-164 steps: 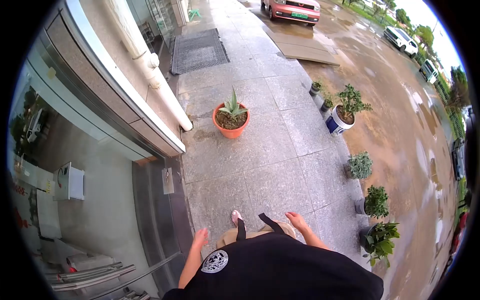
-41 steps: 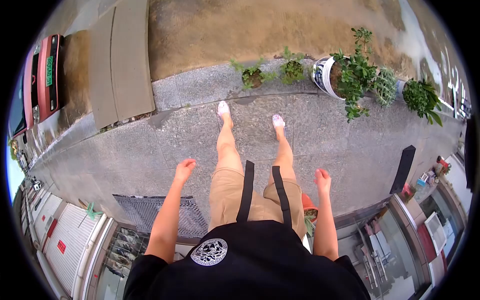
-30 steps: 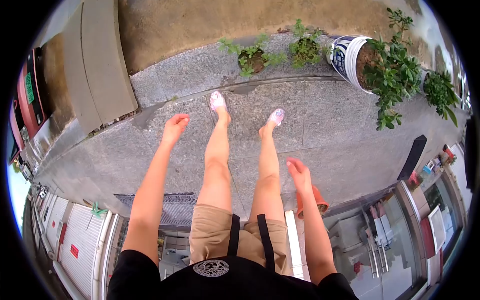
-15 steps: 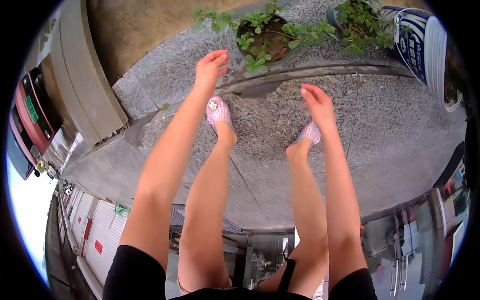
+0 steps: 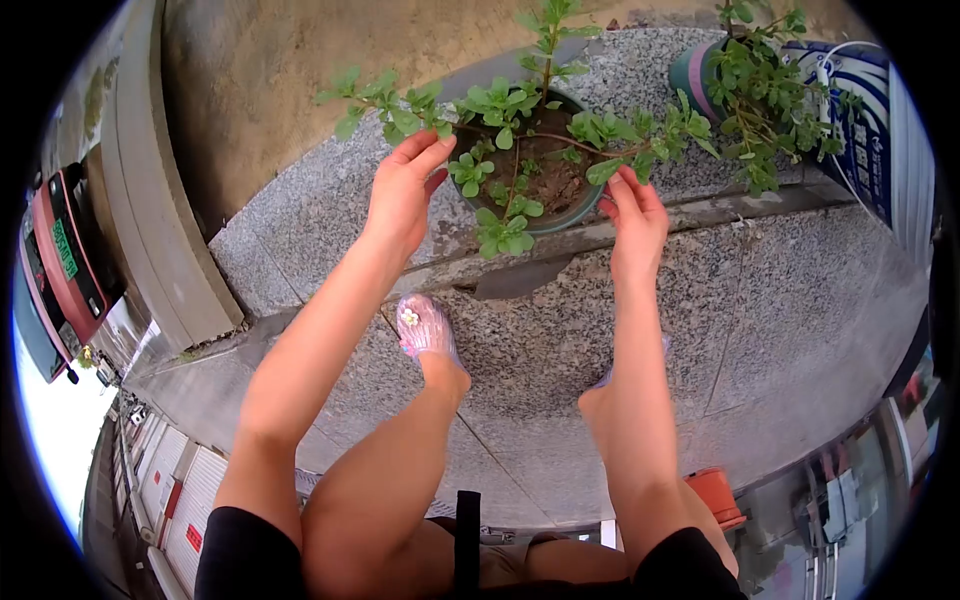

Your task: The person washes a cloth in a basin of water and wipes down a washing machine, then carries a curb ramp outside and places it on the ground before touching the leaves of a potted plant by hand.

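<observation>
A round dark green pot (image 5: 582, 208) of brown soil stands on the granite kerb, with leafy stems of a green plant (image 5: 503, 232) spreading over its rim. At the pot's left side is my left hand (image 5: 405, 190), thumb and fingers drawn near each other beside the leaves; whether it touches them is unclear. My right hand (image 5: 635, 215) is at the pot's right rim, its fingers slightly apart just under a leafy stem, with nothing visible in it. Both palms face the pot.
A smaller green pot with a pink band (image 5: 697, 82) and a white and blue bucket (image 5: 860, 130) stand to the right. An orange pot (image 5: 714, 497) is behind my right leg. A brown slab (image 5: 165, 200) and a red car (image 5: 70, 255) are at the left.
The view has turned from the shopfront to the kerb and come down close to the plants. Both hands have reached forward from beside my body to either side of the green pot.
</observation>
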Available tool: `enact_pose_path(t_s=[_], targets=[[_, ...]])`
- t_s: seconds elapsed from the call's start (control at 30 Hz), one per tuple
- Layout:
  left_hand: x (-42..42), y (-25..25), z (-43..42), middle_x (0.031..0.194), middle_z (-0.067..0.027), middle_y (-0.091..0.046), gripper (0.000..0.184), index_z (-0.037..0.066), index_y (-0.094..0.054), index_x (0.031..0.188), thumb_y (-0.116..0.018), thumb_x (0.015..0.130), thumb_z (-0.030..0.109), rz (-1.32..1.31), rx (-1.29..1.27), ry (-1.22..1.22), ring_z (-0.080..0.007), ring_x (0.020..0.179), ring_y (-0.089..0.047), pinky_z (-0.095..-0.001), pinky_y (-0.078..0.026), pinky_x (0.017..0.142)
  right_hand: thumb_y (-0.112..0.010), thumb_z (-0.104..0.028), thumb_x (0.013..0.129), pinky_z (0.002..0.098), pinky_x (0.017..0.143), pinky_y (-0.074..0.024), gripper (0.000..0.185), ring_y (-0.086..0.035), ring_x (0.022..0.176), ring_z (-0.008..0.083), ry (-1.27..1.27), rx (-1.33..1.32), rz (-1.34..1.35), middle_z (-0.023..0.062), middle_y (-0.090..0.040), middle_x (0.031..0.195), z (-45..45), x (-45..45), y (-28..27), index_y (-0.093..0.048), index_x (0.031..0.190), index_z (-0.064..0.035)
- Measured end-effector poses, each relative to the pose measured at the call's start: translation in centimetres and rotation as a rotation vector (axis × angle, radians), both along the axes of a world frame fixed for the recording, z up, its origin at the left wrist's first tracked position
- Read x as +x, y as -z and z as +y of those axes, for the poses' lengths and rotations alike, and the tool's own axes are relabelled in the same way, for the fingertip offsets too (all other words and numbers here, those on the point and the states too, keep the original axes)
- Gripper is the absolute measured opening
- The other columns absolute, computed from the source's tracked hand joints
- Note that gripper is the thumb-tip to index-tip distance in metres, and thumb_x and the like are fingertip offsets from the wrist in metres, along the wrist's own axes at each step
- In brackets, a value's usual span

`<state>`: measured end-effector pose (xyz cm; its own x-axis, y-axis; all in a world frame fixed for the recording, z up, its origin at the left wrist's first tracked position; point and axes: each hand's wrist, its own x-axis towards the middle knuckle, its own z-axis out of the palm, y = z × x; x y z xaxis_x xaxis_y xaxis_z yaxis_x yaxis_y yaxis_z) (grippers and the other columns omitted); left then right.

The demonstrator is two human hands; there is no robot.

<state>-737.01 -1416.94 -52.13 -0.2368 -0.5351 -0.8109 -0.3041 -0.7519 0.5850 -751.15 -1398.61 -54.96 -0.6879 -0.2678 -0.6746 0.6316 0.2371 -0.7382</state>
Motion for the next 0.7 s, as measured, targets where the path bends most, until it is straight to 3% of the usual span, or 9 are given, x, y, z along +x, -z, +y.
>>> enact_pose_path(t_s=[0.07, 0.1, 0.37, 0.53, 0.7], targets=[[0.1, -0.3, -0.8, 0.111, -0.0024, -0.055, 0.034, 0.004, -0.054, 0.110, -0.062, 0.082, 0.021, 0.081, 0.021, 0.004, -0.0130, 0.106, -0.046, -0.0312, -0.034, 0.090, -0.059, -0.013, 0.084, 0.0261, 0.073, -0.0454, 0.028, -0.057, 0.088, 0.0128, 0.025, -0.028, 0.032, 0.0072, -0.060, 0.099, 0.2, 0.2, 0.4, -0.055, 0.108, 0.0029], [-0.1, -0.4, -1.0, 0.110, -0.0021, -0.055, 0.033, 0.005, -0.054, 0.109, -0.062, 0.082, 0.021, 0.101, 0.015, 0.010, -0.0125, 0.106, -0.046, -0.0317, -0.034, 0.090, -0.063, -0.013, 0.082, 0.0238, 0.069, -0.0452, 0.024, -0.053, 0.076, 0.0088, 0.048, -0.055, 0.082, 0.0028, -0.058, 0.084, 0.1, 0.2, 0.4, -0.057, 0.100, 0.0023], [-0.1, -1.0, -1.6, 0.108, -0.0038, -0.055, 0.034, 0.004, -0.053, 0.108, -0.061, 0.083, 0.025, 0.142, 0.028, 0.072, -0.0148, 0.105, -0.047, -0.0342, -0.035, 0.091, -0.061, -0.004, 0.080, 0.0220, 0.072, -0.0439, 0.020, -0.054, 0.082, 0.0093, -0.059, -0.186, 0.303, 0.0030, -0.056, 0.094, -0.6, -0.6, 0.3, -0.058, 0.098, 0.0038], [0.6, -0.4, -2.6, 0.109, -0.0065, -0.055, 0.034, 0.002, -0.053, 0.110, -0.057, 0.084, 0.024, 0.192, 0.101, 0.091, -0.0168, 0.106, -0.047, -0.0350, -0.036, 0.091, -0.059, -0.009, 0.082, 0.0222, 0.070, -0.0446, 0.019, -0.055, 0.080, 0.0102, 0.022, -0.170, 0.270, 0.0047, -0.058, 0.094, -0.3, -0.6, 0.3, -0.059, 0.098, 0.0021], [1.9, -2.5, -3.4, 0.120, -0.0095, -0.051, 0.034, 0.003, -0.052, 0.115, -0.051, 0.087, 0.022, 0.119, 0.130, 0.197, -0.0204, 0.114, -0.044, -0.0372, -0.035, 0.096, -0.058, -0.017, 0.083, 0.0228, 0.068, -0.0437, 0.019, -0.054, 0.081, 0.0105, 0.229, -0.157, 0.199, 0.0039, -0.060, 0.092, -1.0, -1.1, -2.0, -0.060, 0.095, -0.0012]])
